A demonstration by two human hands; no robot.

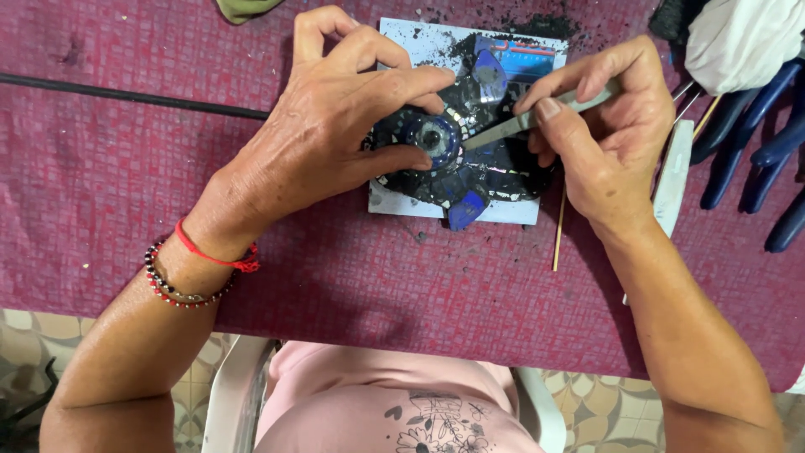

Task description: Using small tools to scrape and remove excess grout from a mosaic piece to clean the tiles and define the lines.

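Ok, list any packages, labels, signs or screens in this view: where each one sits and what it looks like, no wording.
Flat white rectangular printed card: lies on the dark red tablecloth under the round dark mosaic piece with blue tiles; pale with black specks and a blue-and-red printed patch at its far right corner.
No other packages, signs or screens show.
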